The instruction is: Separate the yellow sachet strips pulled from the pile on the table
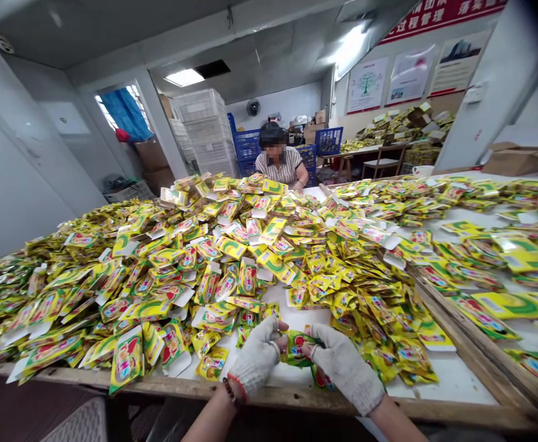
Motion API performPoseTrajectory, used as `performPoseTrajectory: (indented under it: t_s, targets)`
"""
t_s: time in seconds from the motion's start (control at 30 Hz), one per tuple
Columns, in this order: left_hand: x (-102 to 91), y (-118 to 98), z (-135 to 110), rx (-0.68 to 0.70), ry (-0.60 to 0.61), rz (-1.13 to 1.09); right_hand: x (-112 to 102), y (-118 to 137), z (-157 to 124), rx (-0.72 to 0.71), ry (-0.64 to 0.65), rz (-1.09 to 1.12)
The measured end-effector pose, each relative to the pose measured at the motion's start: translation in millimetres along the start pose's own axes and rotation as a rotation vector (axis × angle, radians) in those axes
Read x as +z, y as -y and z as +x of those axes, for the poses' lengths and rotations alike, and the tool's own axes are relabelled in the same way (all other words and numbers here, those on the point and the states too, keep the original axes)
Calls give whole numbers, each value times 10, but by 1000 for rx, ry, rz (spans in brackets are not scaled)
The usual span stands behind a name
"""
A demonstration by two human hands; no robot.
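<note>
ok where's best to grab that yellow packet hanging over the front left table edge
Take the yellow packet by its lower end, coming from the near side below the table edge: that end overhangs free, while its upper end is tucked among the other packets.

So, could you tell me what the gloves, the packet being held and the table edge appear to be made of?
Gloves on the left hand and right hand: white knitted fabric, probably cotton, matte with a visible weave. Packet: glossy printed plastic film, judging by its sheen and crinkles. Table edge: bare wood, brown with a dull grain.
</note>
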State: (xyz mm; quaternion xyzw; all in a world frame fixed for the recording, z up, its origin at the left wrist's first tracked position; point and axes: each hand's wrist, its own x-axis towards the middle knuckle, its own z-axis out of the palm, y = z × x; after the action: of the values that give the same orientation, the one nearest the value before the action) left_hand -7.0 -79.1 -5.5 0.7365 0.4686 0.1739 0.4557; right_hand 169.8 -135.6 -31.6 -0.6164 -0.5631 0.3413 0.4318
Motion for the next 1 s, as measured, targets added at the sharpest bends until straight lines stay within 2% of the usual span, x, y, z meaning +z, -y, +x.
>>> performPoseTrajectory:
  t_s: [0.1,0.2,0.3,0.37,0.43,0.5,0.6,0.67,0.73,0.8,0.87,0.97,1.0]
  targets:
    - [23,12,-102,19,28,-290,20,33,1,-2,-32,-76]
    - [102,45,-144,51,-36,-558,45,45,-19,-1,-46,-108]
    - [234,63,-146,55,-120,-623,81,28,-46,12,-102,-82]
    - [307,58,-143,66,-130,-647,104,7,-46,21,-129,-26]
    - [310,44,-133,112,-131,-565,118,-9,-28,39,-68,58]
    - [192,32,-105,210,-178,-285,124,-19,-1,85,-7,152]
    - [-190,25,8,346,-340,351,130,-45,28,180,-80,261]
    - [-477,11,123,318,-426,552,146,-78,32,254,-138,339]
    - [-683,-23,224,296,-449,578,165,-111,28,322,-167,426]
    - [-761,-69,276,302,-468,553,169,-121,19,341,-181,488]
    - [-717,-100,270,291,-487,435,142,-95,9,336,-212,488]
    - [-551,-63,177,153,-407,64,60,-15,-14,314,-345,403]
    - [-502,-31,134,115,-384,7,33,12,-25,308,-382,383]
